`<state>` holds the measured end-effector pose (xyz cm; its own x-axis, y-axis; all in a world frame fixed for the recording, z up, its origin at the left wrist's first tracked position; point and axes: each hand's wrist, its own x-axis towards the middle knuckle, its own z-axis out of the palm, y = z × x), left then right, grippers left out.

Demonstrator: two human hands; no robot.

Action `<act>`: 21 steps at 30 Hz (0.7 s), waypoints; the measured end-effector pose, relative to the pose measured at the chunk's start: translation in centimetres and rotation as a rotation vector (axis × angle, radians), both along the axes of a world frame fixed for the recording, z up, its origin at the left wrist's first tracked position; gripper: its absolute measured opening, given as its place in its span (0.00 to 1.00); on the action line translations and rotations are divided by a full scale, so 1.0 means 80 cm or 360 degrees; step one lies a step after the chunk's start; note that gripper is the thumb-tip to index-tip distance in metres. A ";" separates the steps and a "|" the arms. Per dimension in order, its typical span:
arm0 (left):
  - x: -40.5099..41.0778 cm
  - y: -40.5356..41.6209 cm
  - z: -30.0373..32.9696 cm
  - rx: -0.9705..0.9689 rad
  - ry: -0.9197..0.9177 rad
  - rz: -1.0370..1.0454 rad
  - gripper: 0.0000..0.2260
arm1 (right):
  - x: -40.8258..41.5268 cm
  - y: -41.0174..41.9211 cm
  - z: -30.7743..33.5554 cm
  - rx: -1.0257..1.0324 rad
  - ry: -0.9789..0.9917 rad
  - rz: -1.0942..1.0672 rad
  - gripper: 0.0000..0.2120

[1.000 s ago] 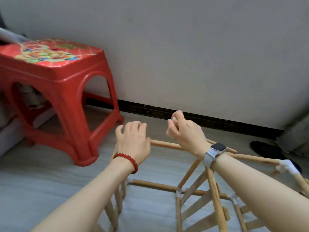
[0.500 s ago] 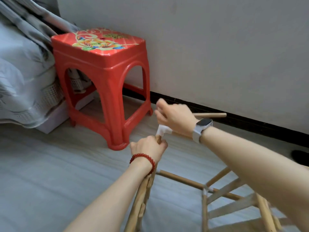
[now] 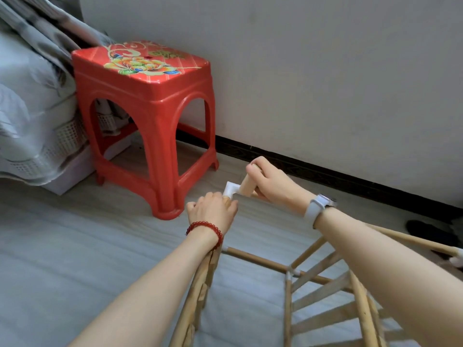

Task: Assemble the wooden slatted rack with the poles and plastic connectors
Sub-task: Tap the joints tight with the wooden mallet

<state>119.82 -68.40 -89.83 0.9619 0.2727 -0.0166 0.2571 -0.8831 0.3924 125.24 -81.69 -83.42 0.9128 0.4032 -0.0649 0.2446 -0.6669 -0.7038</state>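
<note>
From the head camera, the room is a corner of grey, faintly streaked floor (image 3: 75, 259) meeting a plain off-white wall (image 3: 325, 71), with a dark patterned skirting strip (image 3: 325, 175) running along the foot of the wall. A red plastic stool (image 3: 147, 116) with a floral print on its seat stands on the floor close to the wall, and to its left grey bedding (image 3: 27, 101) hangs down over a white perforated bed base (image 3: 67, 144). A dark shoe (image 3: 426, 232) lies on the floor at the far right, near the skirting. The wooden slatted rack (image 3: 325, 296) sits on the floor in the lower middle and right, partly built, with slats between its uprights and small white joints at the corners. The left hand (image 3: 213, 214), wearing a red bead bracelet (image 3: 205, 230), is clenched around the top of the rack's near upright pole (image 3: 198, 296), just under a white plastic connector (image 3: 231, 189) that caps it. The right hand (image 3: 271, 185), with a pale smartwatch (image 3: 319, 204) on its wrist, grasps a short wooden pole (image 3: 248, 187) whose lower end is at the side socket of that connector; whether it is seated inside cannot be told. Both forearms reach in from the bottom edge, above the rack
</note>
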 end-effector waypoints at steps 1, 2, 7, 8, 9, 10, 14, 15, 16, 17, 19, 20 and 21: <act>-0.004 -0.001 0.002 -0.0023 0.0005 -0.0005 0.18 | -0.014 -0.009 0.002 0.0068 0.0093 0.0027 0.05; -0.010 -0.002 0.005 -0.0063 -0.0020 -0.0016 0.17 | -0.027 -0.021 0.004 0.0105 0.0174 0.0054 0.03; -0.049 -0.034 0.031 -0.0563 -0.0442 -0.0413 0.15 | -0.098 -0.093 0.017 -0.0068 0.0257 0.0116 0.28; -0.057 -0.047 0.040 -0.0799 -0.0384 -0.0579 0.15 | -0.112 -0.106 0.021 -0.0102 0.0233 0.0098 0.32; -0.065 -0.058 0.048 -0.1003 -0.0277 -0.0739 0.15 | -0.123 -0.116 0.024 -0.0109 0.0208 0.0087 0.33; -0.074 -0.071 0.055 -0.1115 -0.0183 -0.0889 0.15 | -0.137 -0.127 0.029 -0.0090 0.0181 0.0058 0.35; -0.099 -0.123 0.080 -0.1209 -0.0254 -0.1037 0.09 | -0.188 -0.174 0.052 0.0033 -0.0045 -0.0210 0.30; -0.100 -0.132 0.085 -0.1277 -0.0261 -0.0961 0.10 | -0.198 -0.185 0.056 -0.0052 -0.0107 -0.0272 0.25; -0.102 -0.140 0.090 -0.1360 -0.0236 -0.0873 0.11 | -0.209 -0.199 0.059 -0.0228 -0.0185 -0.0317 0.20; -0.104 -0.149 0.097 -0.1437 -0.0191 -0.0784 0.13 | -0.223 -0.215 0.065 -0.0457 -0.0298 -0.0344 0.15; -0.107 -0.164 0.108 -0.1519 -0.0044 -0.0628 0.17 | -0.248 -0.242 0.070 -0.0821 -0.0610 -0.0355 0.11; -0.108 -0.171 0.113 -0.1521 0.0028 -0.0590 0.18 | -0.258 -0.252 0.072 -0.0922 -0.0791 -0.0349 0.11; -0.110 -0.181 0.117 -0.1503 0.0087 -0.0579 0.18 | -0.268 -0.262 0.073 -0.0999 -0.0970 -0.0328 0.12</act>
<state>111.03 -82.89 -80.47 0.9755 -0.1844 -0.1202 0.0726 -0.2457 0.9666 103.81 -102.66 -77.54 0.9112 0.2812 0.3012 0.2895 -0.9570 0.0178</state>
